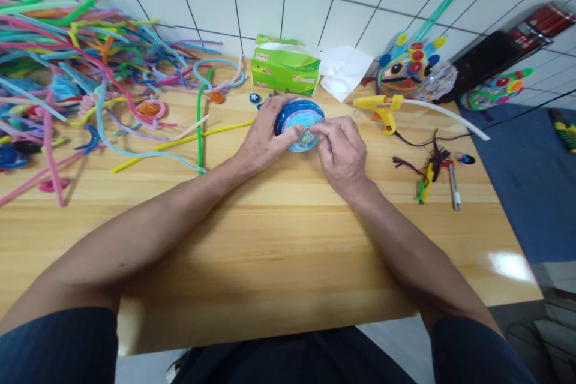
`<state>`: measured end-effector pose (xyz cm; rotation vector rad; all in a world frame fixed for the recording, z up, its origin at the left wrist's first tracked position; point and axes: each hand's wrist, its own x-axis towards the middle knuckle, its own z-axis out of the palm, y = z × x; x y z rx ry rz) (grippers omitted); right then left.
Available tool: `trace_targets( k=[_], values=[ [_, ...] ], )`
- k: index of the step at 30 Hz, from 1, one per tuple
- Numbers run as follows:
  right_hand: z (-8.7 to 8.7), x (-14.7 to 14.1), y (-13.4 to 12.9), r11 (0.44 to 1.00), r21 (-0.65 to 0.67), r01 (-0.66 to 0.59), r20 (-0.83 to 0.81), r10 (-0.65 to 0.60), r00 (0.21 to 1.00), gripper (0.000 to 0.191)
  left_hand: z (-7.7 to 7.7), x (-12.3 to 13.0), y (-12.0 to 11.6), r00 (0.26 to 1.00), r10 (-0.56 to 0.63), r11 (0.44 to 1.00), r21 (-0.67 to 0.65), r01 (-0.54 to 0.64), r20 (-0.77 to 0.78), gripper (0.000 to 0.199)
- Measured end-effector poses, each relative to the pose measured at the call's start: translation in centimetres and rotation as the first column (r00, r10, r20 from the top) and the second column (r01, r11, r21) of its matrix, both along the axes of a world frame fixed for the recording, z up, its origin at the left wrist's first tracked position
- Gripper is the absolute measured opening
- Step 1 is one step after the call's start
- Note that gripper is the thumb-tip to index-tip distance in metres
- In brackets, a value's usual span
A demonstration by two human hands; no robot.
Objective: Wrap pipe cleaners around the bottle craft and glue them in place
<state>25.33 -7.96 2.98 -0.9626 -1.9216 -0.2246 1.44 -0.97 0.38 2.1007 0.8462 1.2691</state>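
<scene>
A round piece [300, 120], coiled in dark blue, purple and light blue, is held above the wooden table near its back edge. My left hand [269, 132] grips it from the left, fingers behind and thumb across the front. At its right side is my right hand [341, 150], with its fingers closed and the index fingertip on the light blue centre. Whether those fingers pinch something small is hidden. A small blue button [254, 98] lies just behind my left hand.
Pipe cleaners [108, 60] pile up at the left. A green tissue pack [286, 66] stands behind my hands. At the right are a yellow glue gun [382, 109], decorated items [407, 69], a cutter [454, 187] and a dark bottle [481, 60].
</scene>
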Motion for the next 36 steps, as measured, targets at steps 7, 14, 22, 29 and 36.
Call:
trace_targets(
  k=[7, 14, 22, 29, 36],
  values=[
    [0.0, -0.1, 0.0, 0.999, -0.041, 0.004, -0.015, -0.005, 1.000, 0.033, 0.5, -0.2, 0.0, 0.997, -0.042, 0.995, -0.085, 0.048, 0.067, 0.076],
    [-0.2, -0.1, -0.1, 0.990, -0.142, 0.016, -0.016, -0.018, 1.000, 0.034, 0.7, -0.4, 0.4, 0.994, -0.061, 0.986, -0.150, 0.073, 0.086, 0.075],
    [0.2, 0.3, 0.0, 0.985, -0.175, -0.005, -0.002, 0.005, 1.000, 0.030, 0.7, -0.7, 1.1, 0.989, -0.128, 0.979, -0.151, 0.138, 0.078, 0.079],
    [0.3, 0.5, 0.2, 0.996, -0.083, -0.020, -0.002, 0.020, 1.000, 0.030, 0.4, 0.6, -0.7, 0.988, -0.015, 0.972, -0.229, 0.051, 0.154, 0.076],
    [-0.5, 0.5, 0.2, 0.993, -0.119, -0.004, -0.002, 0.003, 1.000, 0.034, -0.1, 0.9, -0.6, 0.989, -0.001, 0.982, -0.186, 0.029, 0.151, 0.065]
  ],
)
